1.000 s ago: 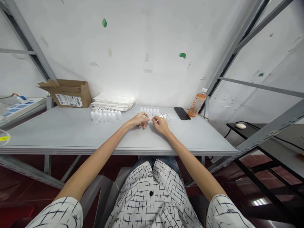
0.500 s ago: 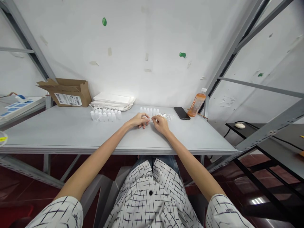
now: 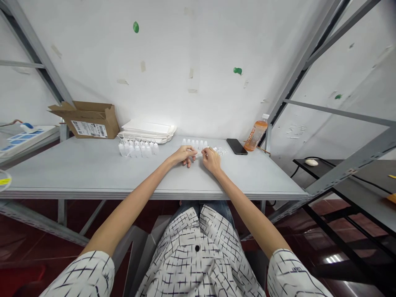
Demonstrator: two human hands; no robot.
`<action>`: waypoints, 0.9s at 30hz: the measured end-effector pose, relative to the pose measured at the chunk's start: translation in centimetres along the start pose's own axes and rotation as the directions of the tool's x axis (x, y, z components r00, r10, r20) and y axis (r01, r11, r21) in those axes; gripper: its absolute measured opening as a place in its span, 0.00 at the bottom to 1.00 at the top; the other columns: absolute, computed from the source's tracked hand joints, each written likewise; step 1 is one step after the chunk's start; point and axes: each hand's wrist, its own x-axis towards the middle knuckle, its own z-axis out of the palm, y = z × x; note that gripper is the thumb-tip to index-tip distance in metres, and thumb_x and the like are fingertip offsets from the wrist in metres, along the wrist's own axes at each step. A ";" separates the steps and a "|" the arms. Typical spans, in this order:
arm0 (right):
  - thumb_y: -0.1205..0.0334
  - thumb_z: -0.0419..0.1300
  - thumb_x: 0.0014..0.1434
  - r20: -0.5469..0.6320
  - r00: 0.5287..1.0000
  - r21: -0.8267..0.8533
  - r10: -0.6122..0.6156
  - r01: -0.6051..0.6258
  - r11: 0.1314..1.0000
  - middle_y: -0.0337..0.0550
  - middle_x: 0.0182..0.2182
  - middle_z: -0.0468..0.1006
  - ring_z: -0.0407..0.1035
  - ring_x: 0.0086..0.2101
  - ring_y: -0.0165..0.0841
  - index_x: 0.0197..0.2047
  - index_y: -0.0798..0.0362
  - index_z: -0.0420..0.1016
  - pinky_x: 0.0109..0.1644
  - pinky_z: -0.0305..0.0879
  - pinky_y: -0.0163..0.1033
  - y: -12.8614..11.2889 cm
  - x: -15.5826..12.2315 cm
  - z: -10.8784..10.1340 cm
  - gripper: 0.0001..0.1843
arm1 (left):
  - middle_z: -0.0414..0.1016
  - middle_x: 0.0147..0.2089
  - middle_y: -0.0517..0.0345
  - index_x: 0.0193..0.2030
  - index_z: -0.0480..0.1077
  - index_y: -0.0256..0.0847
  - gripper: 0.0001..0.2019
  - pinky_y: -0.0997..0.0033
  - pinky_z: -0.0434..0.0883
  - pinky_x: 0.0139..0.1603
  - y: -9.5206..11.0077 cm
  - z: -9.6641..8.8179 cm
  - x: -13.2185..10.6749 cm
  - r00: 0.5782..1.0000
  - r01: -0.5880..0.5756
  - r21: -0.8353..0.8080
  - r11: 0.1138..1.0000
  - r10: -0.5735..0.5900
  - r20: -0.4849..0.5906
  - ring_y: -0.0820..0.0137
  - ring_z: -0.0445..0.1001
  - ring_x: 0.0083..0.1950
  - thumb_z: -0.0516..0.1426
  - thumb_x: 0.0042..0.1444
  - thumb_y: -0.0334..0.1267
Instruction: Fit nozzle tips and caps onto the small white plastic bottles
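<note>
- At the grey table [image 3: 77, 173], our left hand [image 3: 185, 156] is half closed and pinches a thin white piece [image 3: 196, 152], which stays lifted above the table.
- Our right hand [image 3: 211, 161] curls just beside it; we cannot tell if it grips.
- Small white bottles [image 3: 194, 143] stand in a row just behind, perhaps for easy reach.
</note>
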 end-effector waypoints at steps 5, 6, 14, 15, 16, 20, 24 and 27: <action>0.64 0.47 0.68 -0.085 0.995 0.022 0.044 -0.042 0.999 0.50 0.42 0.77 0.67 0.37 0.37 0.43 0.54 0.76 0.36 0.54 0.38 -0.7 0.3 0.0 0.16 | 0.73 0.26 0.60 0.38 0.63 0.39 0.21 0.78 0.56 0.12 0.4 0.0 -0.3 1.000 -0.013 -0.039 0.999 0.013 0.004 0.72 0.71 0.14 0.64 0.54 0.54; 0.64 0.46 0.68 -0.107 0.993 0.033 0.052 -0.048 0.998 0.50 0.42 0.77 0.68 0.38 0.37 0.43 0.54 0.76 0.37 0.55 0.38 -0.8 0.4 0.0 0.16 | 0.72 0.26 0.61 0.37 0.63 0.39 0.21 0.78 0.57 0.12 0.4 -0.1 -0.3 1.000 -0.024 -0.045 0.999 0.025 0.003 0.73 0.71 0.14 0.64 0.54 0.55; 0.63 0.48 0.66 -0.120 0.992 0.175 -0.029 0.050 0.983 0.47 0.37 0.79 0.70 0.35 0.34 0.40 0.54 0.76 0.42 0.61 0.37 -1.2 0.7 0.1 0.15 | 0.67 0.22 0.63 0.37 0.63 0.39 0.18 0.76 0.60 0.13 0.1 -1.1 -0.4 1.000 0.019 -0.123 0.992 -0.019 0.005 0.73 0.67 0.13 0.58 0.60 0.54; 0.63 0.48 0.66 -0.125 0.991 0.188 -0.053 0.076 0.979 0.46 0.38 0.79 0.70 0.34 0.34 0.41 0.53 0.76 0.42 0.61 0.37 -1.1 0.6 0.2 0.15 | 0.66 0.21 0.63 0.38 0.63 0.39 0.17 0.76 0.60 0.13 0.0 -1.2 -0.3 0.999 0.034 -0.131 0.991 -0.033 0.005 0.73 0.66 0.13 0.56 0.62 0.53; 0.64 0.48 0.65 -0.135 0.988 0.197 -0.076 0.101 0.975 0.46 0.38 0.80 0.70 0.33 0.34 0.42 0.53 0.76 0.41 0.62 0.37 -1.1 0.6 0.3 0.15 | 0.65 0.20 0.64 0.39 0.64 0.38 0.17 0.75 0.60 0.13 -0.1 -1.3 -0.3 0.999 0.045 -0.137 0.990 -0.045 0.005 0.73 0.65 0.13 0.54 0.63 0.52; 0.65 0.52 0.61 -0.169 0.973 0.202 -0.160 0.193 0.960 0.46 0.44 0.79 0.72 0.31 0.32 0.50 0.53 0.75 0.39 0.63 0.37 -1.2 0.2 0.6 0.16 | 0.59 0.17 0.67 0.39 0.66 0.37 0.16 0.75 0.59 0.13 -0.4 -1.4 -0.1 0.997 0.072 -0.143 0.987 -0.074 -0.012 0.74 0.61 0.12 0.51 0.66 0.50; 0.63 0.54 0.63 -0.146 0.966 0.138 -0.214 0.234 0.962 0.46 0.45 0.78 0.74 0.32 0.31 0.48 0.52 0.77 0.36 0.62 0.36 -1.4 -0.1 0.6 0.14 | 0.56 0.16 0.68 0.37 0.66 0.37 0.17 0.76 0.58 0.12 -0.5 -1.3 0.0 0.996 0.091 -0.129 0.987 -0.093 -0.010 0.75 0.59 0.11 0.51 0.66 0.50; 0.64 0.52 0.65 -0.123 0.965 0.079 -0.232 0.243 0.967 0.47 0.43 0.79 0.74 0.34 0.32 0.48 0.52 0.77 0.35 0.60 0.35 -1.3 -0.1 0.5 0.14 | 0.54 0.15 0.69 0.37 0.66 0.36 0.18 0.77 0.56 0.12 -0.4 -1.2 -0.1 0.993 0.109 -0.121 0.987 -0.112 -0.020 0.75 0.58 0.11 0.51 0.66 0.51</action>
